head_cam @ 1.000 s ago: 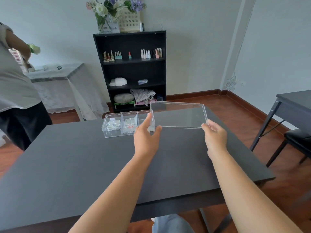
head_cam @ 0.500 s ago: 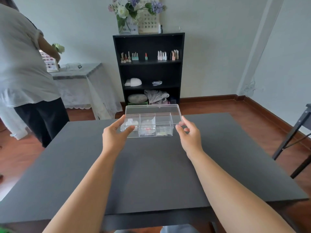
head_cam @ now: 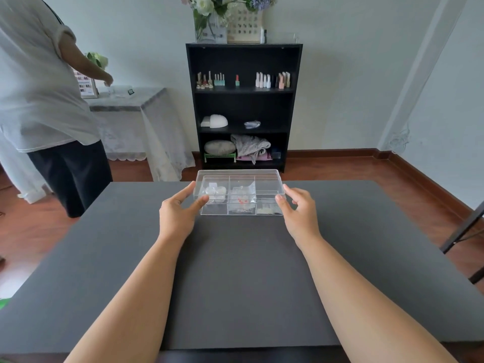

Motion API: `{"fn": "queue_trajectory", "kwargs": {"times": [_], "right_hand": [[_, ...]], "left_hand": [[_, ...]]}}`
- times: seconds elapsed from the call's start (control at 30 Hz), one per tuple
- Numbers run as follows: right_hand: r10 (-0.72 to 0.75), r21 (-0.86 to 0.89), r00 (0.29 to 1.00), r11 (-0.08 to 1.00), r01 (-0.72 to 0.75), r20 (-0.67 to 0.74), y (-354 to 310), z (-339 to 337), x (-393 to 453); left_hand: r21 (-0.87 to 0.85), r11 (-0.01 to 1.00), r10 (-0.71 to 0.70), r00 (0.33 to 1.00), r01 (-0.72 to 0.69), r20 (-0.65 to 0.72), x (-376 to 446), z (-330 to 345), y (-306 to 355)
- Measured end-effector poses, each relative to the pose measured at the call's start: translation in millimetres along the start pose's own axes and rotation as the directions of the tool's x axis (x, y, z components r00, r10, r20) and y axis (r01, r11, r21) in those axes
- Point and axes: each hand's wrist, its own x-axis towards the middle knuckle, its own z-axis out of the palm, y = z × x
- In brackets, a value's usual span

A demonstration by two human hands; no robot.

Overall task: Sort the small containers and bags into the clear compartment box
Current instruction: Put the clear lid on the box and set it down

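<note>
The clear compartment box (head_cam: 239,193) now sits at 12 o'clock on the far half of the dark bench (head_cam: 235,271), with its clear lid (head_cam: 238,172) down over it. A second ago that lid was held out flat to the right of the open box; half a second ago it was coming down over the compartments. Inside, small round containers (head_cam: 215,193) fill the left compartment, clear bags (head_cam: 242,196) lie in the middle one, and a flat pale packet (head_cam: 268,210) rests at the front right; whether the lid is fully seated cannot be told.

The left hand (head_cam: 178,214) is at the box's 9 o'clock side, fingers spread and half open, fingertips touching the left wall. The right hand (head_cam: 298,210) mirrors it at 3 o'clock, thumb on the front right corner, loosely curled, gripping nothing else. No loose containers or bags remain on the bench, so the sorting looks finished and the closing is the last step.

Beyond, at 12 o'clock, stands a black shelf (head_cam: 243,106); another person (head_cam: 42,100) stands at 10 o'clock.
</note>
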Motion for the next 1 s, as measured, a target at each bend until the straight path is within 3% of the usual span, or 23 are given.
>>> {"fn": "queue_trajectory", "kwargs": {"times": [0.77,1.0], "right_hand": [[0.041,0.033,0.998,0.999,-0.039,-0.037,7.3,5.0,6.3],[0.042,0.062,0.999,0.997,-0.040,-0.025,5.4,1.6,1.6]], "left_hand": [[0.021,1.000,-0.004,1.000,0.003,0.008,13.2,8.7,-7.5],[-0.017,1.000,0.016,0.996,-0.014,0.090,7.8,1.9,-13.6]]}}
